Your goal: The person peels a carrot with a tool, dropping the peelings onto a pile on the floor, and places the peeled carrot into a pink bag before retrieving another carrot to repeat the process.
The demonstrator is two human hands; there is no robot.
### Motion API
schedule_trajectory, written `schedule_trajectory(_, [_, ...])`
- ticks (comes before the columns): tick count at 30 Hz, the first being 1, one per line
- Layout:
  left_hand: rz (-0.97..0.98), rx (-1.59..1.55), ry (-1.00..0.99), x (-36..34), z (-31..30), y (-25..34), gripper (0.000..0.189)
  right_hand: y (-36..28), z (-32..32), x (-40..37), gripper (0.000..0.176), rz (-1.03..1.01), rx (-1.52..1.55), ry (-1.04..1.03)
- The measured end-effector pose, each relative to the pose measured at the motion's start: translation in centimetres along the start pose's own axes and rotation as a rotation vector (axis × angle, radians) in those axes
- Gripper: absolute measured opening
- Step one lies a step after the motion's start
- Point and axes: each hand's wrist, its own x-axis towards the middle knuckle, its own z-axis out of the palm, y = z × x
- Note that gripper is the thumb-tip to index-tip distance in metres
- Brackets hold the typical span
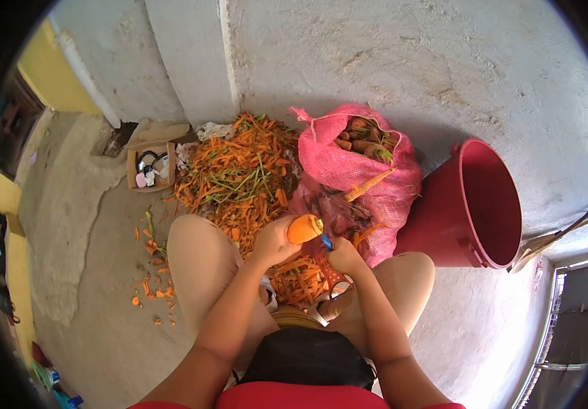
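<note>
This looks like a vegetable-preparation corner: rough grey plastered wall, worn grey concrete floor, pink woven sack of unpeeled brownish carrots, loose heap of orange-and-green trimmings, large round red plastic tub

stained grey plaster wall ahead | patched concrete floor | yellow wall upper left | dark door lower right | bright light on right-hand floor

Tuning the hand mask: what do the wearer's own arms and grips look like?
Left grip and right grip: ungloved human hands. Left arm and right arm: bare, no watch, band, cables or markings visible. Red sleeves just show at the picture's bottom edge. Rings: too small to tell.
</note>
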Motion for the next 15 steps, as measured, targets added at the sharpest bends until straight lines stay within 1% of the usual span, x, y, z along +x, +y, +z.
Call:
schedule_trajectory(2, [-0.007,0.050,-0.012,0.1,-0.4,0.9,0.041,0.1,0.0,-0.1,0.020,0.011,-0.008,0.006])
schedule_trajectory(4, [-0.002,0.301,0.096,-0.1,0.0,1.1,0.039,1.0,1.0,0.4,0.020,0.021,-0.007,0.051])
schedule_trajectory(5, [0.001,0.426,0.149,-0.2,0.1,1.1,0.038,1.4,1.3,0.7,0.020,0.044,0.006,0.035])
schedule_trajectory(8, [-0.049,0.205,0.150,0.1,0.1,1.1,0.038,1.9,1.7,1.7,0.020,0.084,0.049,-0.007])
schedule_trajectory(11, [-0.219,-0.156,-0.142,0.2,0.0,-0.8,0.041,2.3,1.5,2.0,0.021,0.092,0.071,-0.026])
schedule_trajectory(13, [-0.251,-0.165,-0.119,0.2,0.3,-0.6,0.041,0.4,-0.1,1.5,0.022,0.113,0.023,-0.057])
schedule_trajectory(14, [-0.272,-0.169,-0.101,0.1,0.3,-0.3,0.041,1.9,0.8,2.2,0.023,0.113,0.026,-0.012])
schedule_trajectory(15, [-0.125,-0.058,-0.053,0.2,0.2,0.2,0.041,4.6,2.5,3.5,0.024,0.112,0.033,0.036])
